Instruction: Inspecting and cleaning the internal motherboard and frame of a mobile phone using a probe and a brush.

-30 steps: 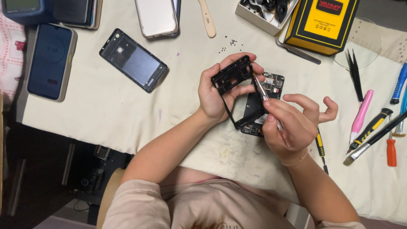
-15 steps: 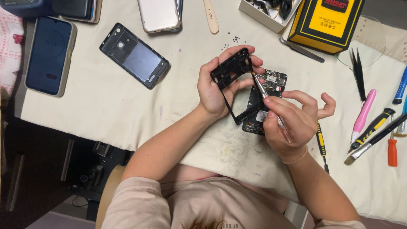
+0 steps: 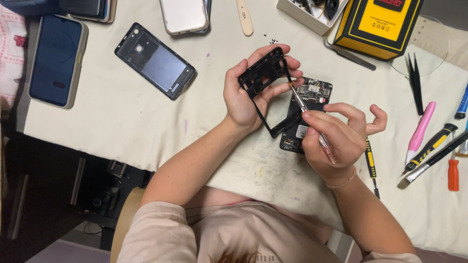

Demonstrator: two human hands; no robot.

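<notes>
Inspecting hands: left hand is closed around a black phone frame, lifted off the table and tilted; right hand pinches a thin metal-shafted tool between thumb and fingertips, pen fashion.
Tool tip: it meets the frame's inner edge just beside the left fingertips; true contact cannot be told.
Opened phone body: a black body with exposed circuit board lies flat on the cream cloth, partly under the raised frame and the right hand.
Step in hand: judged to be working at the frame with the tool while the frame is held clear of the body.
Next move calls for: by my judgement, a steady left grip and fine tip control, since the frame rails look thin and could flex or slip.
Count, phones and covers at left: one dark phone in a pale case, one black back cover, one light-coloured phone.
Count, boxes: one yellow box, one small parts tray.
Count, tools at right: one black tweezers, one pink tool, one brush, one red screwdriver, one yellow-and-black driver.
Other: one pale flat spudger near the top edge.
</notes>
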